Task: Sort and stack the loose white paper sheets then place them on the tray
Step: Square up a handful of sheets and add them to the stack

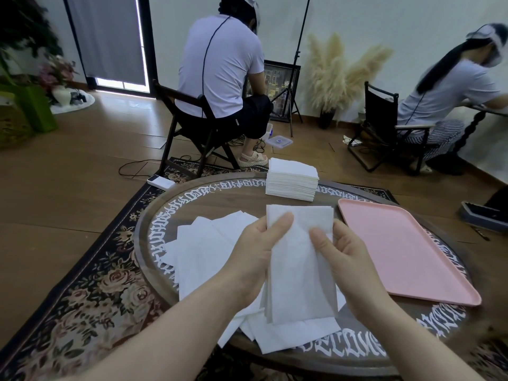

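I hold a small bundle of white paper sheets [299,270] upright above the round table. My left hand [255,257] grips its left edge with the thumb on the front. My right hand [343,259] grips the right edge the same way. Several loose white sheets [203,248] lie spread on the table under and to the left of my hands, some hanging over the near edge. A neat tall stack of white sheets [292,178] stands at the table's far side. The pink tray [406,251] lies bare on the right.
The round dark table [220,199] with white lettering around its rim stands on a floral rug [90,284]. Two people sit on folding chairs beyond it, backs turned. A white device [160,182] lies on the floor by the rug's far edge.
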